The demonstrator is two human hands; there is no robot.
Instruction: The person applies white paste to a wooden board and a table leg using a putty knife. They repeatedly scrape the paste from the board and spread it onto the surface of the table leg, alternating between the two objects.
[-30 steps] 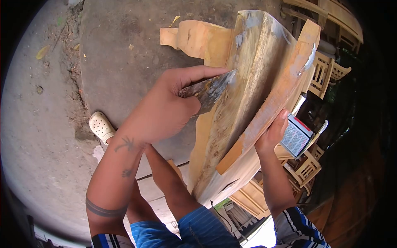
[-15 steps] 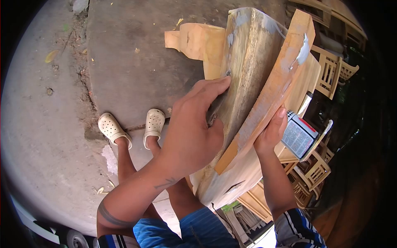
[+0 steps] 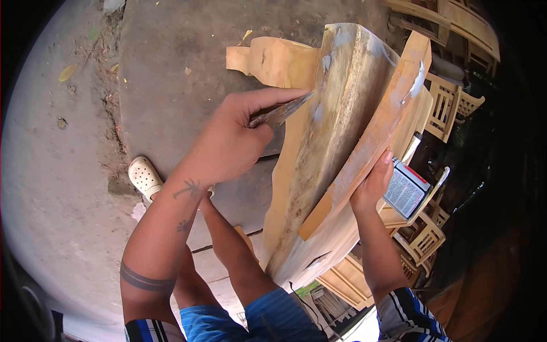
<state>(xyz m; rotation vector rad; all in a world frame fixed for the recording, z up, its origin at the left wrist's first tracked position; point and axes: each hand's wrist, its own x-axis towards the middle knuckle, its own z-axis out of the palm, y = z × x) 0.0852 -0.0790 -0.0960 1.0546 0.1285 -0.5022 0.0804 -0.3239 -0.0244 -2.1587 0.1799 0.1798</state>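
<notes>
My left hand (image 3: 225, 137) is closed on a thin, stained putty knife (image 3: 282, 112), its tip touching or very close to the edge of a thick wooden slab (image 3: 336, 108). Grey filler is smeared in patches along that edge. My right hand (image 3: 373, 185) grips a flat wooden board (image 3: 379, 128) from beneath, thumb on its near side. A blob of pale grey filler (image 3: 417, 80) sits near the board's far end. The board slants over the slab's top.
A rectangular tin (image 3: 406, 190) with a printed label stands on the slab beyond my right hand. A shaped wooden leg (image 3: 279, 61) juts out on the left. Wooden chairs (image 3: 444, 108) stand at right. Concrete floor (image 3: 68, 188) lies to the left.
My left hand has drawn back to the left and up, bringing the putty knife into clearer view. My right hand and the board have barely moved.
</notes>
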